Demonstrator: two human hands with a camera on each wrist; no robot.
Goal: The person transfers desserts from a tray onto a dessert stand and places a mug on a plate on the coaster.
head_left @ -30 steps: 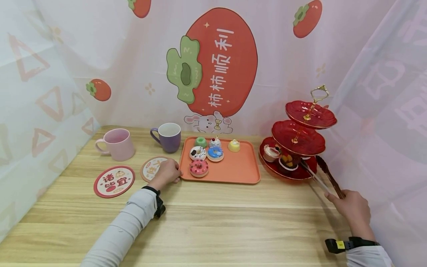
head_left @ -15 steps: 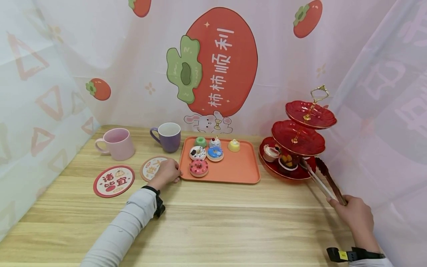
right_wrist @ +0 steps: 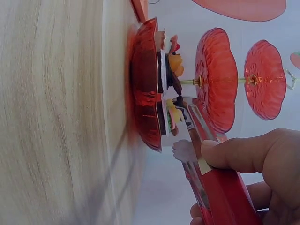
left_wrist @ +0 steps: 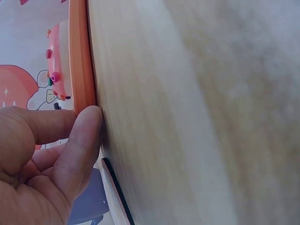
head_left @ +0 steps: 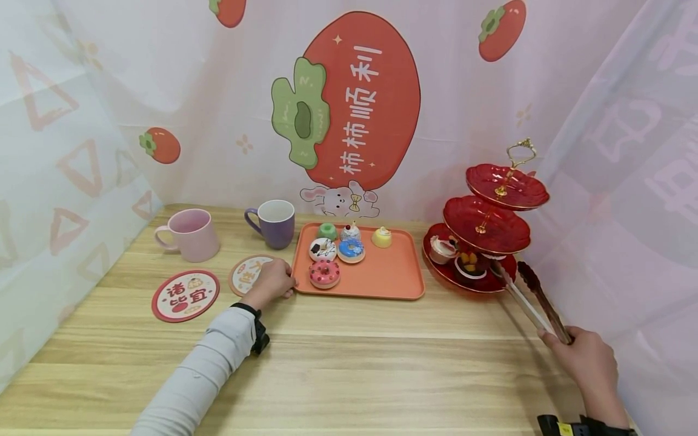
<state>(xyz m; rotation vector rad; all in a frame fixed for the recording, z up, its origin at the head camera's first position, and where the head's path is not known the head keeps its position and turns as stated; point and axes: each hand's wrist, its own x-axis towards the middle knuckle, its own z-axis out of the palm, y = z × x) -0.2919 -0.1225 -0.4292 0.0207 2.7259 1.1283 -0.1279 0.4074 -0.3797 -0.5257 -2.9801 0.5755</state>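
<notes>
My left hand (head_left: 271, 280) pinches the front left corner of an orange tray (head_left: 389, 278). On the tray stand several small toy pastries, among them a pink donut (head_left: 325, 274) and a blue donut (head_left: 351, 249). With my right hand (head_left: 589, 360) I hold food tongs (right_wrist: 225, 197), their arms spread apart. One tong tip reaches over the bottom tier of a red three-tier stand (head_left: 485, 236), close to a small fruit-topped cake (right_wrist: 173, 115); whether they touch is unclear. Another fruit-topped cake (head_left: 471, 266) and a cream cupcake (head_left: 443, 248) share that tier.
A pink mug (head_left: 195, 236) and a purple mug (head_left: 277, 224) stand at the back left. Two round coasters lie before them: a red-rimmed coaster (head_left: 185, 295) and a tan coaster (head_left: 243, 275) partly under my left hand. A printed curtain (head_left: 218, 79) hangs behind the table.
My right hand has drawn back toward the front right with the tongs, their tips still by the bottom tier. The left hand and tray have stayed put.
</notes>
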